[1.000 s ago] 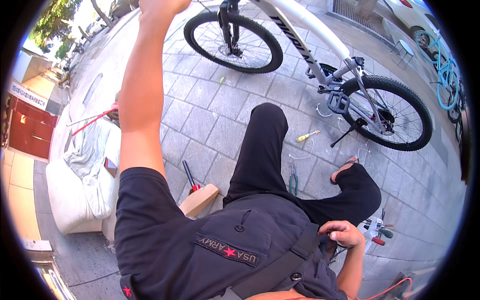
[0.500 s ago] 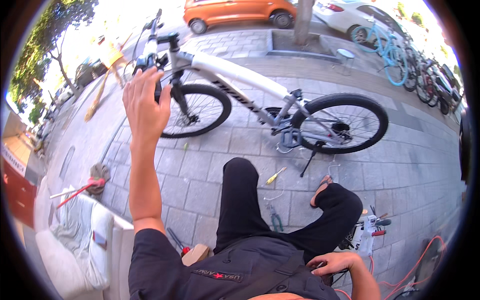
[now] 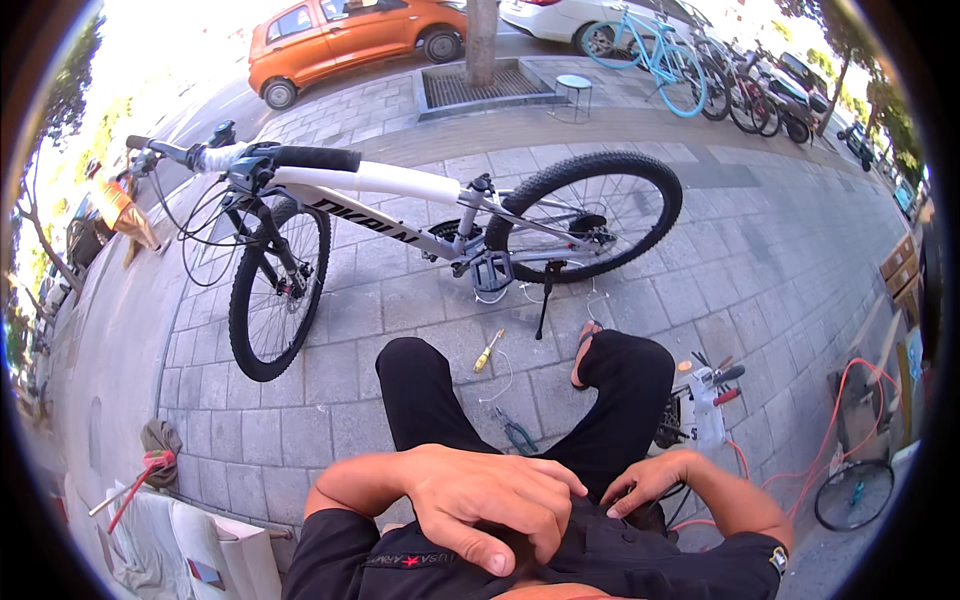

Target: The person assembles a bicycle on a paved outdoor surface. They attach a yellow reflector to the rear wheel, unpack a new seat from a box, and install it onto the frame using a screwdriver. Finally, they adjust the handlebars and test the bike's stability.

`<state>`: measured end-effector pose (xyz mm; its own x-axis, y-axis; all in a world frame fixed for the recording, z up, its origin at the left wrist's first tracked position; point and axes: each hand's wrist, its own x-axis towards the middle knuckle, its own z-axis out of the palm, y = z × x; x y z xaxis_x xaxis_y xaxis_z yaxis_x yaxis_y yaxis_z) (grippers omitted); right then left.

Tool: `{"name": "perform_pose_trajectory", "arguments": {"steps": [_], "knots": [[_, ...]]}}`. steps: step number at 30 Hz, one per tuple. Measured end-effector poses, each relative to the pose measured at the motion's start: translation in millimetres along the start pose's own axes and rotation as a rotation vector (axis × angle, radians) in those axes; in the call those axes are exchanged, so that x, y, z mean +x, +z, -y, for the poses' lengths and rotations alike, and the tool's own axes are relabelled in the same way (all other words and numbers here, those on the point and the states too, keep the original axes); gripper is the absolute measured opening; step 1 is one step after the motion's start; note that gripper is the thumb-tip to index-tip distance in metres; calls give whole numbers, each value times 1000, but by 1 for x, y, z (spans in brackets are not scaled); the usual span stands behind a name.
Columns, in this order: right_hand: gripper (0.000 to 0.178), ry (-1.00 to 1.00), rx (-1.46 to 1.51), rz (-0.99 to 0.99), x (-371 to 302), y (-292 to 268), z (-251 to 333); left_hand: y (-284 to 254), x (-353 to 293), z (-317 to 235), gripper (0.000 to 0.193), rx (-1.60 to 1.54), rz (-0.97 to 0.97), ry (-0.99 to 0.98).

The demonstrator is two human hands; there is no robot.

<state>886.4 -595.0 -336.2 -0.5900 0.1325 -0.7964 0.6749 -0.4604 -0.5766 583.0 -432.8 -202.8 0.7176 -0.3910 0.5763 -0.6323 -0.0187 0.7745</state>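
Observation:
In front of my chest, my left hand (image 3: 495, 500) is raised with the palm turned down, its fingers loosely bent and apart, holding nothing visible. My right hand (image 3: 645, 482) rests by my right hip against my dark clothes, fingers slightly bent, with nothing seen in them. Beyond my knees a white and grey mountain bike (image 3: 370, 180) stands on its kickstand (image 3: 545, 300), out of reach of both hands. Its front wheel (image 3: 282, 290) is turned toward me. On the paving between my feet lie a yellow-handled screwdriver (image 3: 489, 350) and green-handled pliers (image 3: 517, 435).
To my right is a cluster of tools (image 3: 710, 400) with an orange cable (image 3: 835, 420) trailing past. A pale sofa (image 3: 190, 540) stands at lower left. Ahead are a stool (image 3: 574, 83), parked bicycles (image 3: 670, 70) and an orange car (image 3: 345, 40). A person in orange (image 3: 120, 210) is at far left.
My left hand has come back from the handlebar to my chest. The handlebar and front wheel have swung round toward me. The view has shifted to the right.

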Motion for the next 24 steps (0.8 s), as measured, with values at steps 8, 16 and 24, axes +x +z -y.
{"name": "perform_pose_trajectory", "arguments": {"steps": [8,16,24], "knots": [[71,41,-11,-62,2,8,12,-4,-6,-20,51,-69,-41,-177],[72,96,-4,-136,-16,26,11,-8,8,-21,35,-38,38,-144],[68,66,55,-136,-15,27,0,-23,25,-18,51,-94,92,-194]]}}
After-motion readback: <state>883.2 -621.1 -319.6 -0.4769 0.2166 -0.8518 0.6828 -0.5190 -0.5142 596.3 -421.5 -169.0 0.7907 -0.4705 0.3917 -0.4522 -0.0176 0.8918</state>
